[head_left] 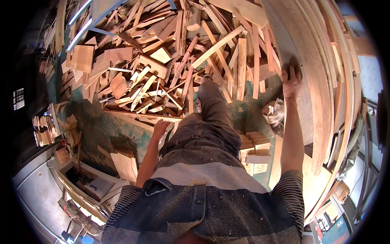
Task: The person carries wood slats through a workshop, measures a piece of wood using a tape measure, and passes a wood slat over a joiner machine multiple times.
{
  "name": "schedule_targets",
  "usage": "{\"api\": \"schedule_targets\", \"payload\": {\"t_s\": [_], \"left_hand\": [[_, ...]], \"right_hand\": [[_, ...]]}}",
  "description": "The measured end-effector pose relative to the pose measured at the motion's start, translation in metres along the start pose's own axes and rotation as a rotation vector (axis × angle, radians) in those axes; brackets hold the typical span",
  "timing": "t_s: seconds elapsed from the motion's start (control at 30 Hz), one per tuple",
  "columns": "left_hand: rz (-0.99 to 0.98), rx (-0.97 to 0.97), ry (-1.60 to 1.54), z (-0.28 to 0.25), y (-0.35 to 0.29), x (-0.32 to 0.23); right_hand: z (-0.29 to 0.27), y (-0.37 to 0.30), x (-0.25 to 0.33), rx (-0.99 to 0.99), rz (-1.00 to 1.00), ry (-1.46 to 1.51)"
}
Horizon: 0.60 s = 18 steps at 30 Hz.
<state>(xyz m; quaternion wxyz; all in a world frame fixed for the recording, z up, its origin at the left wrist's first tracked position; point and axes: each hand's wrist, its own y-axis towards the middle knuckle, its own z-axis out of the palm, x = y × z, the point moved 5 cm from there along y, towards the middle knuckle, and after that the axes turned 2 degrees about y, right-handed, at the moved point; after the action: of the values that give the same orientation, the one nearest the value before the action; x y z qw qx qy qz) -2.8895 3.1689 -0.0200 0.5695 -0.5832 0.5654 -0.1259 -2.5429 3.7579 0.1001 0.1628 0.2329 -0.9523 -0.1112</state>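
Board [289, 36], wide, greyish, at right, long axis running away from the wearer, under the nearer right hand [292, 81], fingers spread; left hand [161, 127] well apart, grip unclear.

From where I stood, I saw the person's right forearm [293, 134] stretched forward, rather far out from the body. The right hand [291, 79] was open with its back upward, and the fingers, slightly apart, pointed ahead. The left forearm [148, 160] was held lower and nearer, beside the waist. The left hand [161, 128] was near the hip; how much its fingers were bent, I could not tell exactly.
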Motion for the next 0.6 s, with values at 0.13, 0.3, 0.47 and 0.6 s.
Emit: {"api": "schedule_targets", "payload": {"t_s": [0.13,0.3,0.47,0.6], "left_hand": [[0.074,-0.001,0.096,-0.003,-0.001,0.039],[0.189,0.031,0.576,-0.034,0.044,0.177],[0.09,-0.036,0.217,-0.037,0.018,0.193],[0.102,-0.123,0.013,-0.023,-0.034,0.092]], "right_hand": [[0.0,-0.009,-0.002,-0.016,-0.001,-0.054],[0.0,0.0,0.014,0.014,-0.003,-0.076],[-0.008,-0.007,0.012,0.023,0.019,-0.065],[-0.014,-0.014,0.011,0.004,-0.005,-0.071]]}}
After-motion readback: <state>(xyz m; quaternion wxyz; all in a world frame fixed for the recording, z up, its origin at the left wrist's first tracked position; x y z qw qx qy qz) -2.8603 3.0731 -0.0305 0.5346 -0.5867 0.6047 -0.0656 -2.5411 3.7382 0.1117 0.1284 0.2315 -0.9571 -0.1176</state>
